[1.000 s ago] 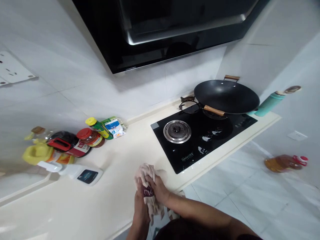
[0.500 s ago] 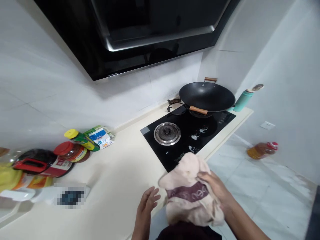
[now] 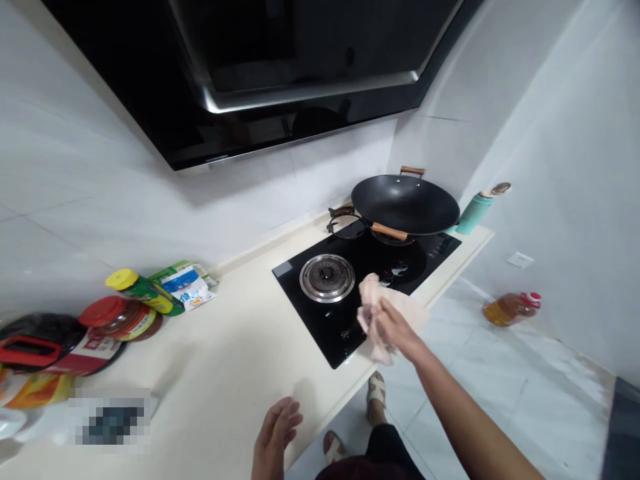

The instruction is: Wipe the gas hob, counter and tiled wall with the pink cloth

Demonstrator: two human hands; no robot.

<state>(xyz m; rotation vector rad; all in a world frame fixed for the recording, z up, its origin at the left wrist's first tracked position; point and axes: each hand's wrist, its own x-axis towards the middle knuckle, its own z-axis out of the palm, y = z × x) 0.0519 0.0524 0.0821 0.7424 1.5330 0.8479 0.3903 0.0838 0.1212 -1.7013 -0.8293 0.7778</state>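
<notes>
My right hand (image 3: 393, 325) is closed on a bunched pale pink cloth (image 3: 373, 333), held at the front edge of the black glass gas hob (image 3: 330, 340). Part of the cloth hangs past the counter edge. My left hand (image 3: 280, 427) holds nothing; its fingers are loosely curled and apart, above the cream countertop (image 3: 225, 380). A bare round burner (image 3: 327, 278) lies on the hob's left side. On the right side sits a large black wok (image 3: 405, 203) with wooden handles. Behind the burner, a black pan support (image 3: 345, 225) leans near the wall.
At the left stand a red-lidded jar (image 3: 123, 319), a yellow-capped green container (image 3: 145, 293), a white-blue packet (image 3: 187, 287) and a large dark bottle (image 3: 60, 347). A teal holder (image 3: 474, 213) is right of the wok. An oil bottle (image 3: 513, 309) rests on the floor. The range hood (image 3: 300, 127) hangs overhead.
My right hand has carried the cloth forward from in front of my body to the hob's front edge, and the cloth is more bunched. My left hand has shifted slightly down and left.
</notes>
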